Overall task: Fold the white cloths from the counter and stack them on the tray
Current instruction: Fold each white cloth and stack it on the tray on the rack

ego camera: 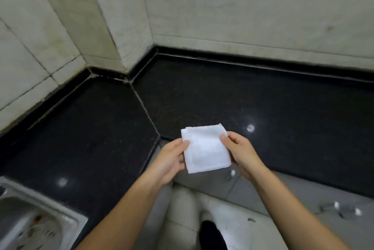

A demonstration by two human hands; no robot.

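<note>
Both hands, left hand point(172, 159) and right hand point(241, 151), pinch a folded white cloth point(205, 149) by its side edges, thumbs on top, above the black desk point(263, 108) edge.

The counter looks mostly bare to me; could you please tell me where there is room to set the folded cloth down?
Bare counter lies right of the diagonal seam, up to the tiled wall. More lies left of it, between wall and sink. Only the front edge is busy, where the left hand and right hand hold the cloth.
</note>
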